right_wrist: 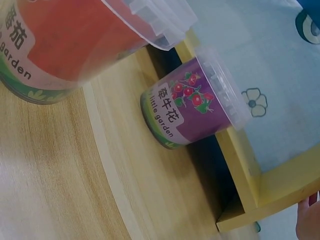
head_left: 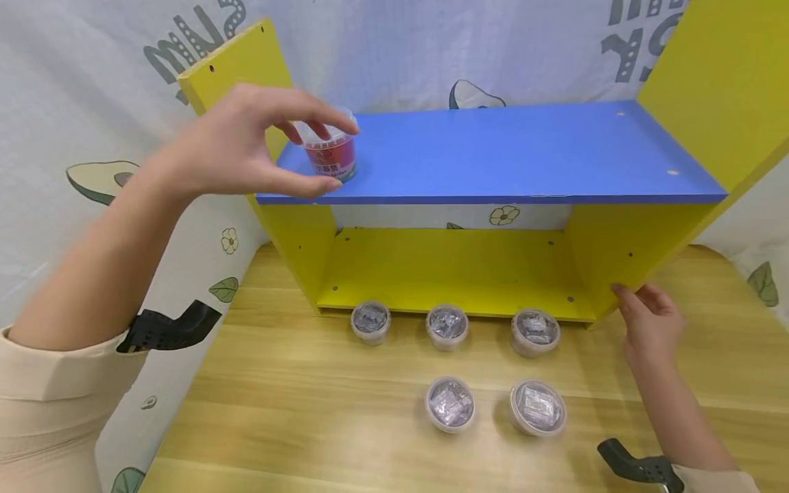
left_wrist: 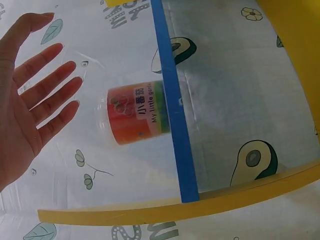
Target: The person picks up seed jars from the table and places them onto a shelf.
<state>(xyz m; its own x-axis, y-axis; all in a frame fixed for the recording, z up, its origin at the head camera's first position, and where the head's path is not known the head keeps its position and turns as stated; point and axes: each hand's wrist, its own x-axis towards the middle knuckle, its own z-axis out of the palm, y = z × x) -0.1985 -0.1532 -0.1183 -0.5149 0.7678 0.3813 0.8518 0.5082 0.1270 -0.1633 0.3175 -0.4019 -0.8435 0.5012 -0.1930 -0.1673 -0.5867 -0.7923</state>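
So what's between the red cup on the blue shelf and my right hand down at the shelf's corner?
In the head view, only bare blue shelf and the yellow side panel lie between the red cup and the right hand.

Figure: Two bare hands and forearms in cream sleeves, with black wrist mounts.

The left hand and right hand wear no gloves or rings. Each forearm ends in a pale cream sleeve, pushed back from the wrist. A black plastic bracket projects beside each cuff, its edge ribbed.

Red tub, blue shelf, yellow frame.
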